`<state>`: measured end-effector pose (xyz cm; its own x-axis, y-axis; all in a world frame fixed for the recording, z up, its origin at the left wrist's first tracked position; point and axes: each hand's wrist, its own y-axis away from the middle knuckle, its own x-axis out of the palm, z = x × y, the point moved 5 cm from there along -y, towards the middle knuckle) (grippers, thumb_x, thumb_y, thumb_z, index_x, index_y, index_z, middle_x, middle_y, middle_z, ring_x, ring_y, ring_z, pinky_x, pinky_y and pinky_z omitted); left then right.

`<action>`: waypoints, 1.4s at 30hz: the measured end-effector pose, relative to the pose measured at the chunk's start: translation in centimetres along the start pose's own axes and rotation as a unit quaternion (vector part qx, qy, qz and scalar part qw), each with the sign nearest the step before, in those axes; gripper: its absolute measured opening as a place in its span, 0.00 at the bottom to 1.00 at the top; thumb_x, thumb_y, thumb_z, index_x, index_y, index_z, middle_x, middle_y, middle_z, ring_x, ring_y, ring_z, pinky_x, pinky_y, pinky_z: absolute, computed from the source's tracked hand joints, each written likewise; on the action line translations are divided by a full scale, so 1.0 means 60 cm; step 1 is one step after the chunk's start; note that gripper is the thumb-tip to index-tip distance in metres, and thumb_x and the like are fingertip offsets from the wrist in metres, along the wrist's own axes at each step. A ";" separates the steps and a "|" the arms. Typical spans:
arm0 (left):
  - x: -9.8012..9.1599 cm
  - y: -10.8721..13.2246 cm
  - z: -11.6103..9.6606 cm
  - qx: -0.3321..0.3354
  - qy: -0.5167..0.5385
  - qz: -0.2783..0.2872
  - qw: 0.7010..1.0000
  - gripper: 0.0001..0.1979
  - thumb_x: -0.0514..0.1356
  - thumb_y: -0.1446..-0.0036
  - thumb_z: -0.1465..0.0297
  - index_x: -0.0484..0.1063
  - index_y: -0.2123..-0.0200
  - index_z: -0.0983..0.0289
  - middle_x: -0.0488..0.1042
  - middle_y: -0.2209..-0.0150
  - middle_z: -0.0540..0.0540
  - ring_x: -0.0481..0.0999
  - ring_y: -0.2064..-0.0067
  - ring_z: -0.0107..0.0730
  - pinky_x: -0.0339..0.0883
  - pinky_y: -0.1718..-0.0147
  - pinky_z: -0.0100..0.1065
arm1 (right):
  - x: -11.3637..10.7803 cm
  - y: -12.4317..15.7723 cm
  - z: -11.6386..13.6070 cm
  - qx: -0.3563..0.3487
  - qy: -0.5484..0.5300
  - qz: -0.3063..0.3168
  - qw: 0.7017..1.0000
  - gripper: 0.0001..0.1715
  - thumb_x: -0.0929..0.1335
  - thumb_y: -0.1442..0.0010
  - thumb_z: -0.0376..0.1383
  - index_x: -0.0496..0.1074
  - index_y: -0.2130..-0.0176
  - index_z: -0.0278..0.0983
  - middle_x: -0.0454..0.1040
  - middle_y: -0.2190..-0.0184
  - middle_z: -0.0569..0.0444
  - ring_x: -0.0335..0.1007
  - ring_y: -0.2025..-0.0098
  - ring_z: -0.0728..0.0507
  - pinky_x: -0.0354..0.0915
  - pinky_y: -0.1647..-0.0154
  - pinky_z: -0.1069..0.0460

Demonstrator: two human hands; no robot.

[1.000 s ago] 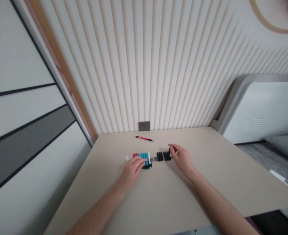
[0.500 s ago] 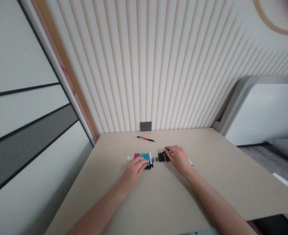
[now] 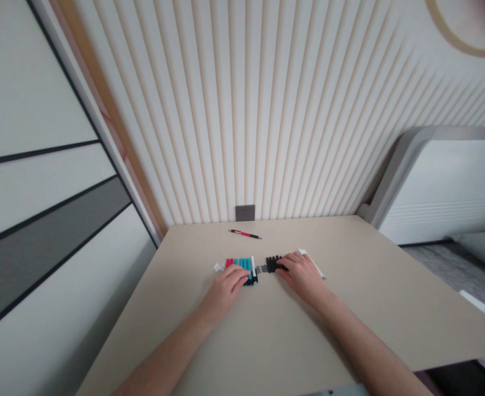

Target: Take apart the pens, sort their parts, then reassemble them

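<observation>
A row of short pens or markers (image 3: 241,265), red, teal, white and black, lies side by side on the beige table (image 3: 267,330). My left hand (image 3: 224,287) rests on its near end, fingers curled down over it. A second row of black pens (image 3: 274,263) lies just to the right. My right hand (image 3: 302,273) lies over the right part of that black row, fingers bent down onto it. A white strip (image 3: 312,262) pokes out behind my right hand. Small grey bits (image 3: 262,269) sit between the two rows.
A red and black pencil (image 3: 244,234) lies further back near the ribbed wall. A grey wall socket (image 3: 244,212) sits above the table's far edge. A white unit (image 3: 444,187) stands at the right. The table drops off at left and right.
My right hand has lowered from a raised pinch at the black row's right end onto the black pens, sliding slightly left. My left hand has hardly moved.
</observation>
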<state>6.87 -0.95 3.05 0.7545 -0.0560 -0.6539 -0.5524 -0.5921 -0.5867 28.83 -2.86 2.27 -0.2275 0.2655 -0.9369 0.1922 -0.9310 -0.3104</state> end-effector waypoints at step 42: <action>0.005 0.001 -0.002 0.011 -0.001 0.028 1.000 0.09 0.54 0.35 0.73 0.73 0.56 0.63 0.75 0.60 0.55 0.76 0.59 0.30 0.72 0.56 0.33 | 0.025 -0.016 -0.040 0.022 -0.052 0.057 0.997 0.34 0.68 0.40 0.38 0.58 0.37 0.43 0.74 0.48 0.46 0.59 0.40 0.38 0.45 0.39 0.35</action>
<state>7.13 -1.12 2.88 0.7220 -0.0866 -0.6864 -0.6009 -0.5704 -0.5600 30.59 -0.97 0.78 -0.3042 0.1328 -0.9433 0.1811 -0.9641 -0.1942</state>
